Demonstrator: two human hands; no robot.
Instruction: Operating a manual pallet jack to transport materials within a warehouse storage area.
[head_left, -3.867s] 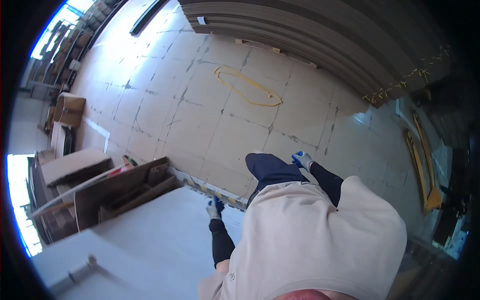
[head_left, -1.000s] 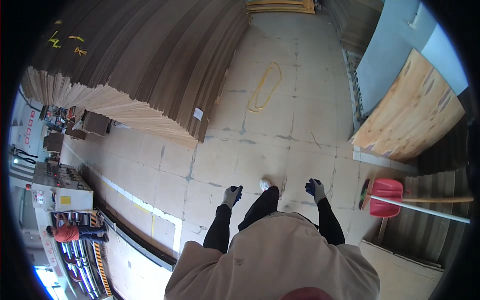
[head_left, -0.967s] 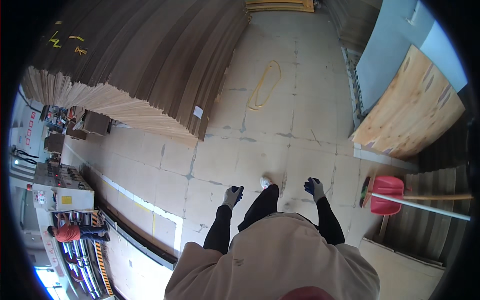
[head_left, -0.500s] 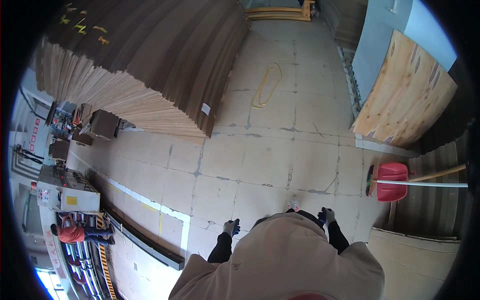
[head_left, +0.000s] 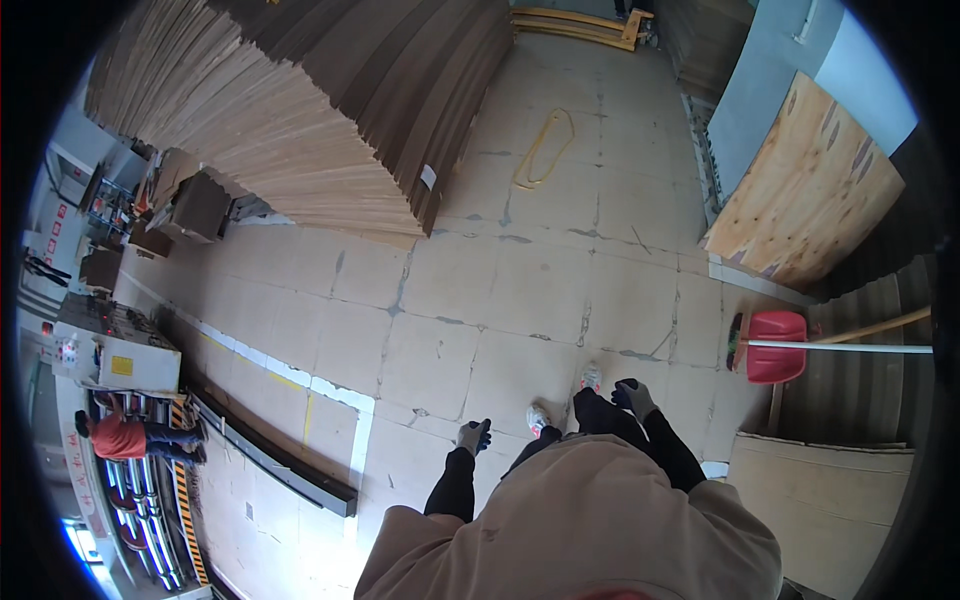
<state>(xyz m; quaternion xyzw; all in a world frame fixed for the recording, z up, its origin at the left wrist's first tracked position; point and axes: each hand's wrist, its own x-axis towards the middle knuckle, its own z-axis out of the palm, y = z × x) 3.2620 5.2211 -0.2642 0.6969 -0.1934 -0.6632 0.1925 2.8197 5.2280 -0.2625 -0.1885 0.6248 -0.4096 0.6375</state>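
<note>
My left hand [head_left: 474, 436], in a grey and dark blue work glove, hangs low at my left side with its fingers curled in. On the other side, my right hand [head_left: 632, 397] wears a matching glove and is loosely closed too. Nothing shows in either hand, and neither touches anything around it. Beneath them is the pale tiled floor [head_left: 520, 290]. Two light shoes, the left one [head_left: 540, 418] and the right one [head_left: 592, 377], show beneath me.
Tall stacks of brown cardboard sheets [head_left: 390, 90] stand ahead left. A yellow strap loop [head_left: 545, 150] lies on the floor ahead. At right are a plywood board [head_left: 810, 185], red dustpan [head_left: 776, 347] and cardboard [head_left: 820, 495]. A person [head_left: 120, 437] stands by rollers at far left; a yellow pallet jack [head_left: 580, 25] is far ahead.
My view has shifted. Both shoes now show, the right foot set forward. My right hand has swung forward and inward; the left hand stays low at my side.
</note>
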